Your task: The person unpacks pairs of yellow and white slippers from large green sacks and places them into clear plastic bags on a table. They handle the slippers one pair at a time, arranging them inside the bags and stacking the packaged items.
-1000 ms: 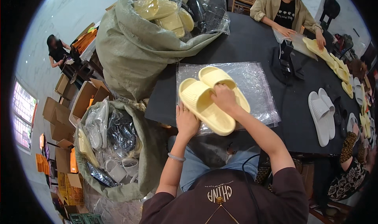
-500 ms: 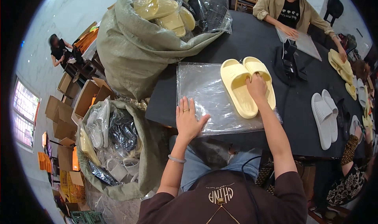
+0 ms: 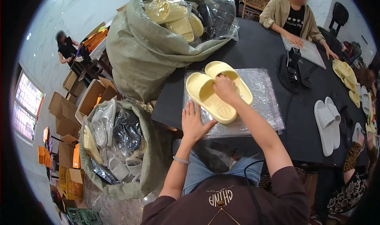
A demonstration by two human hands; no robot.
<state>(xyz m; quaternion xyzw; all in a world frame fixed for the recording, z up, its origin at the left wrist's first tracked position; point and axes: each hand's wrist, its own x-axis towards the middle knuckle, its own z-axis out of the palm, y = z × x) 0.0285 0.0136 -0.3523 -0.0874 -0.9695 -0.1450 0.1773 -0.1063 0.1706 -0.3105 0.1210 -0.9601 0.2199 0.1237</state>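
A pair of pale yellow slide slippers (image 3: 215, 104) lies side by side, slightly tilted to the left, over a stack of clear plastic bags (image 3: 263, 102) on the black table. My right hand (image 3: 225, 88) is closed on the slippers where the two straps meet, its fingertips hidden inside the openings. My left hand (image 3: 194, 124) rests flat with fingers stretched and thumb apart on the bags' near left corner, just beside the slippers, holding nothing.
A large green woven sack (image 3: 134, 55) of bagged slippers stands at the far left, another sack (image 3: 152, 157) below it. Grey slippers (image 3: 326, 124) lie to the right, a black device with a cable (image 3: 293, 62) beyond. Across the table, a co-worker's hand (image 3: 295, 40) rests on plastic bags.
My right hand has carried the yellow slippers left across the bags, toward my left hand, uncovering the bags' right side. My left hand stays flat on the bags.
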